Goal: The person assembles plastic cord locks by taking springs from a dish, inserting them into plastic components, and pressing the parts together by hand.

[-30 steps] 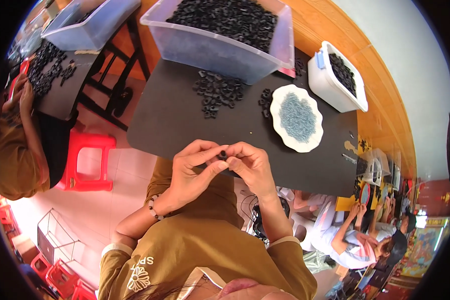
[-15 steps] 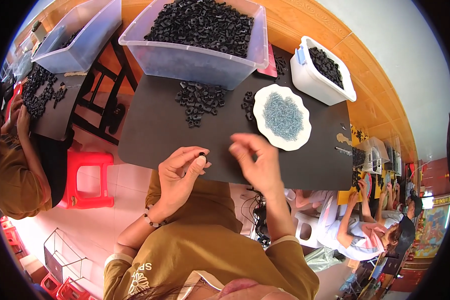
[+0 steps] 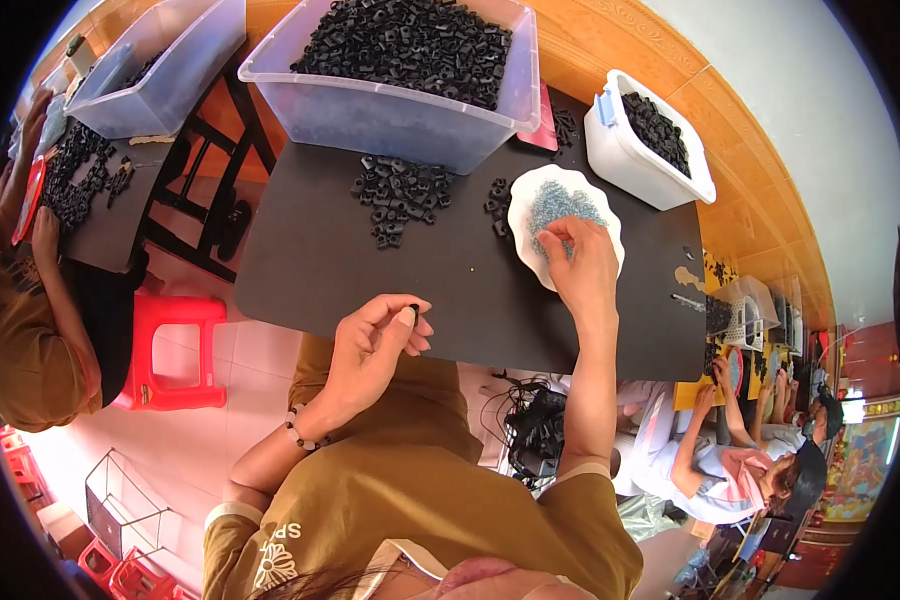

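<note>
My left hand [image 3: 368,345] is held just off the near edge of the dark table, pinching a small black plastic part [image 3: 414,310] between thumb and forefinger. To the right, my right hand [image 3: 584,268] reaches over a white scalloped plate [image 3: 519,235]. Its thumb and fingers are pinched together at the near side of a pile of tiny clear bluish pieces [image 3: 558,202] on that plate. Whether a piece is between those fingertips is too small to make out. A loose heap of similar black parts [image 3: 402,195] lies on the table beyond my left hand.
A large clear bin [image 3: 400,130] of black parts stands at the table's back, with a white tub [image 3: 625,165] of them at back right. More black parts [image 3: 497,205] lie left of the plate. A red stool [image 3: 175,355] and co-workers are at both sides.
My right hand has moved right and away from me, from above the table onto the pile on the plate. My left hand has shifted slightly right, still holding the black part.
</note>
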### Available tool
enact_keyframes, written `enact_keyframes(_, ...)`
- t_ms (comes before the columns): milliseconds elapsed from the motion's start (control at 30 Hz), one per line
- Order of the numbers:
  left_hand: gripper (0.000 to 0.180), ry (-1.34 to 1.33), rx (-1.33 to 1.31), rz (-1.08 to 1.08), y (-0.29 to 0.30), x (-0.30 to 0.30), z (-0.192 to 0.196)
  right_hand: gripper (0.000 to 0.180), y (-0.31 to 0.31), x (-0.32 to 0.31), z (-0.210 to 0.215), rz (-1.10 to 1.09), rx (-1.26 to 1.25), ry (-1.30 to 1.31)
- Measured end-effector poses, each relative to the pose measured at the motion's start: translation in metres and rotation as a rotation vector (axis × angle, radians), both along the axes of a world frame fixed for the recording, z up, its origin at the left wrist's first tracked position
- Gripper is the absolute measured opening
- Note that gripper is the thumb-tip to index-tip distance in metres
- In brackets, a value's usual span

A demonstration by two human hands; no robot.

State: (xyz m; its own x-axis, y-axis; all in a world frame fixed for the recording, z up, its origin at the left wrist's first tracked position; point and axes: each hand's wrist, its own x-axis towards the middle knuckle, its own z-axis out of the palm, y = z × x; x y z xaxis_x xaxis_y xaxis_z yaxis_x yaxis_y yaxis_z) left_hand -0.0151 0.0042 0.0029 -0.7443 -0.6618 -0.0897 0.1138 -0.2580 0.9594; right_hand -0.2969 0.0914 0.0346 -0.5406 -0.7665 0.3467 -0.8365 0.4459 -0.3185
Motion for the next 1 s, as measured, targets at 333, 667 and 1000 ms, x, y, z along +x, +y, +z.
enact_keyframes(333,0.03,-0.015,-0.053,-0.018,0.001,-0.008,0.0,0.017,0.011,-0.001,0.013,0.037,-0.316,-0.544)
enact_keyframes(667,0.031,0.134,0.161,-0.183,0.006,-0.012,0.001,0.013,0.018,0.103,0.005,0.452,-0.404,-1.081)
enact_keyframes(1000,0.031,0.092,0.154,-0.166,0.005,-0.001,-0.008,0.009,0.015,0.109,0.009,0.535,-0.208,-0.787)
